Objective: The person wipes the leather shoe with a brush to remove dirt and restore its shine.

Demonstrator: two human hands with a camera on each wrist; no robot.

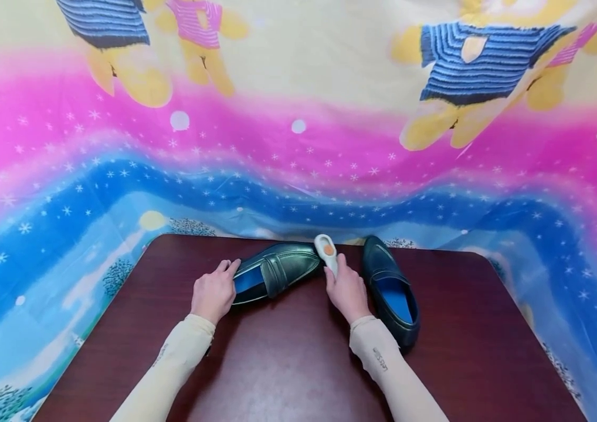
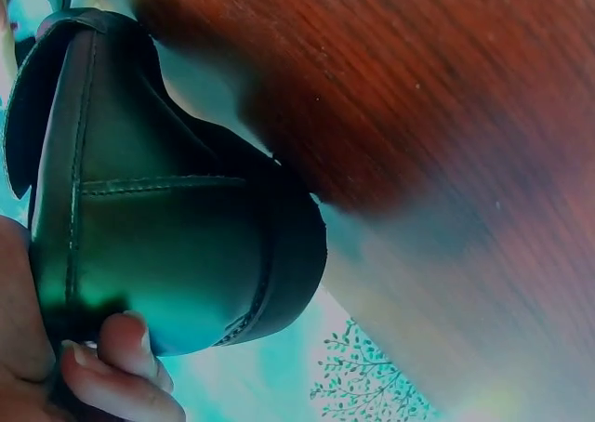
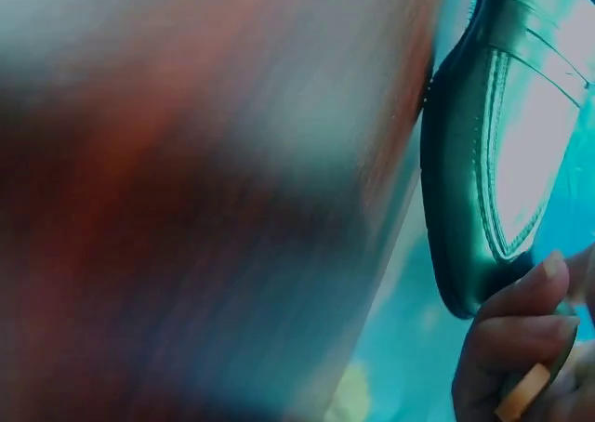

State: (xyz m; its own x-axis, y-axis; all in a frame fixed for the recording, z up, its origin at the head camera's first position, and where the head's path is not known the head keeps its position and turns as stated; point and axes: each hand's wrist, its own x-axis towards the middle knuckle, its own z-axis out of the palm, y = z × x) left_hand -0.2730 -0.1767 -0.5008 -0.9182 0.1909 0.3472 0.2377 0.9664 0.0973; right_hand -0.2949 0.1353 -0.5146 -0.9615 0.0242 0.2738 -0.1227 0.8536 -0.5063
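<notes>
Turned sideways near the table's far edge is a dark loafer [image 1: 293,262] with a blue insole, its toe toward the right. My left hand [image 1: 215,292] grips it at the heel; in the left wrist view, curled fingers [image 2: 125,371] lie against the heel leather [image 2: 177,245]. My right hand [image 1: 348,290] holds a small pale-handled tool [image 1: 326,249] with an orange patch, right at the loafer's toe. Its working side is hidden. A second dark loafer [image 1: 390,287] lies just right of that hand, toe pointing away.
The dark reddish-brown table [image 1: 288,369] has rounded far corners. Directly behind it hangs a colourful cloth [image 1: 298,152] with cartoon bears and snowflakes. Long cream sleeves [image 1: 177,351] cover both forearms.
</notes>
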